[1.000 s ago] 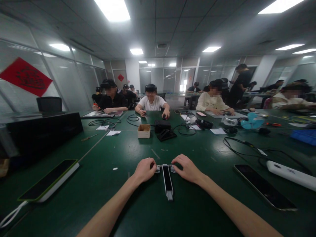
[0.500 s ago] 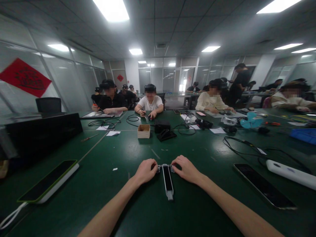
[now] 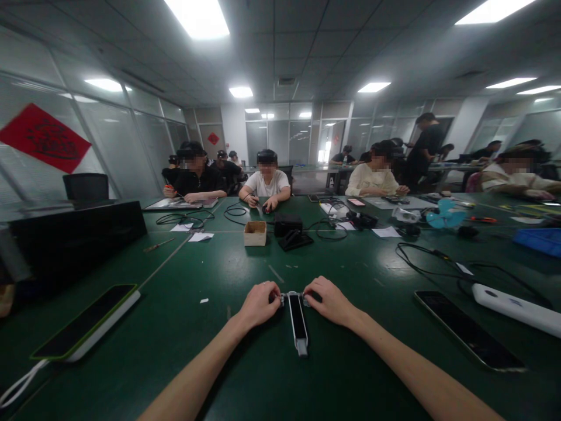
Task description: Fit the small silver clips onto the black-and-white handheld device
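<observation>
Green tabletop (image 3: pixel 302 389) spreads around the white-edged device (image 3: pixel 298 320).

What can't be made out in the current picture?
Head: left fitting beside the slim device, partly hidden by the left hand.
Head: right fitting, partly hidden by the right hand.
Head: blue tray, cut off by the right edge.
Head: red sign, writing too blurred to read.

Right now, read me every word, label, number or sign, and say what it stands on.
None reads clearly.
Large red diamond sign, glass partition: dark characters, too blurred.
Smaller red diamond signs, background: too small.
Pale mark, background: perhaps "A", too small.
White bar, right: marks, too blurred.
Slim device, front centre: none visible.
</observation>
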{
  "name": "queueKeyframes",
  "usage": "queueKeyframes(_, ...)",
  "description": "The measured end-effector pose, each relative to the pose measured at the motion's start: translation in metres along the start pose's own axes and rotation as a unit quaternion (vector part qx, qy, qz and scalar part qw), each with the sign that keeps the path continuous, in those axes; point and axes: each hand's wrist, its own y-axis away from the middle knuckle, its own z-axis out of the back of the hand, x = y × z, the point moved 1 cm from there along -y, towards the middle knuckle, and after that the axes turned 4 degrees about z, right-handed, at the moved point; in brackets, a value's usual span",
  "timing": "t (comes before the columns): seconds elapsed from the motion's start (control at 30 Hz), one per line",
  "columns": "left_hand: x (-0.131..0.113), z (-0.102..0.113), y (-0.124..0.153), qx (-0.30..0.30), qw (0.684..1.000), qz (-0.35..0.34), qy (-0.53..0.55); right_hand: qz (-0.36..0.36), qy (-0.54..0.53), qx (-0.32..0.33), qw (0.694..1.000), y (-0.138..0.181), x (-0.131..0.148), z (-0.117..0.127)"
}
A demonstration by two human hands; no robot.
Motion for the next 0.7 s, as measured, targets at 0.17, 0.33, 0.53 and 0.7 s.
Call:
queueKeyframes(0.17,0.0036,-0.0037,-0.0016,-0.016,1.0,-0.011,0.002,0.008,0.006,-0.005,1.0,-0.0008,0.0,-0.0006)
queueKeyframes(0.33,0.0041,-0.0043,-0.0018,-0.014,1.0,-0.019,0.009,0.005,0.0,-0.004,1.0,-0.0009,-0.001,-0.0019)
queueKeyframes(0.53,0.0,-0.0016,0.0005,-0.001,1.0,-0.021,0.009,-0.009,-0.015,0.0,1.0,-0.0004,-0.0023,-0.0038)
queueKeyframes(0.7,0.0007,-0.0025,0.0004,-0.006,1.0,-0.021,0.0,-0.015,-0.025,0.001,1.0,0.0003,-0.0024,-0.0058)
